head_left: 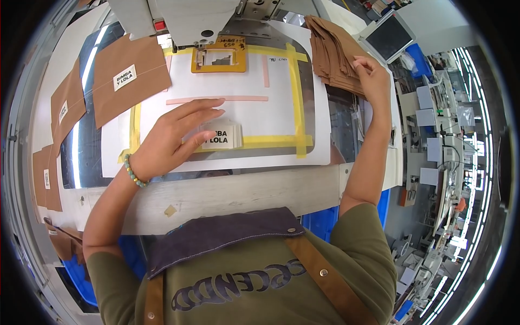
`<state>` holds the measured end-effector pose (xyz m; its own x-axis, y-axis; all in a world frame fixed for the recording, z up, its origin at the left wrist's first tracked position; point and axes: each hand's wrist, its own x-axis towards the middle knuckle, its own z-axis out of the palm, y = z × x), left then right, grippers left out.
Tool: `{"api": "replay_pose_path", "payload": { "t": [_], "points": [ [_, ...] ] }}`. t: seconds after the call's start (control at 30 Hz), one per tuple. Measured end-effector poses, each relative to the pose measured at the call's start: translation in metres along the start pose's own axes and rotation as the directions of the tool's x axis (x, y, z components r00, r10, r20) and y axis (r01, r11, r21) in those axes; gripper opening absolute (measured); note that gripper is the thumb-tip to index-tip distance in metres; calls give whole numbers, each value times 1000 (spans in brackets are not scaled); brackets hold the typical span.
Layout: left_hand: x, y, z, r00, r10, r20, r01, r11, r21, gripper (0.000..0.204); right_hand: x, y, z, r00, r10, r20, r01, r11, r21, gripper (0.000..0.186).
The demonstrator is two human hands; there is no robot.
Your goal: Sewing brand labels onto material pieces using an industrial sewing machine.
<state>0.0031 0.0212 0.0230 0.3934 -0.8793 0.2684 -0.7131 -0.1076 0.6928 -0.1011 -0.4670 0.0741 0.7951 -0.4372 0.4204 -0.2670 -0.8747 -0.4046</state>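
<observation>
My left hand (172, 130), with a beaded bracelet at the wrist, hovers over the white template sheet (254, 116). Its fingers are stretched out and apart. Beside its thumb lies a small stack of white printed labels (230, 135), partly covered by the hand. At the far right, my right hand (374, 78) has its fingers curled in a pinch at the edge of a brown fabric piece (353, 81), part of a fanned pile (331, 46). Yellow tape (299, 103) and pink strips (216, 100) mark out the sheet.
A sewing machine head (189, 19) stands at the back above a yellow clamp frame (219, 69). Brown pieces bearing white labels (132, 95) lie on the left, some hanging over the table edge. A dark screen (389, 37) stands behind the pile. Blue bins (319, 225) sit below the table.
</observation>
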Motion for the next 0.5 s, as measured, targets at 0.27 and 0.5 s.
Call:
{"api": "replay_pose_path", "payload": {
  "t": [0.27,0.5],
  "points": [
    [28,12,-3,999,41,-35,-42,999,-27,51,-9,-69,32,869,-488,-80,478,870,-119,18],
    [78,0,33,980,131,-153,-113,986,121,67,-70,-131,90,727,-672,141,674,738,41,9]
  ]
}}
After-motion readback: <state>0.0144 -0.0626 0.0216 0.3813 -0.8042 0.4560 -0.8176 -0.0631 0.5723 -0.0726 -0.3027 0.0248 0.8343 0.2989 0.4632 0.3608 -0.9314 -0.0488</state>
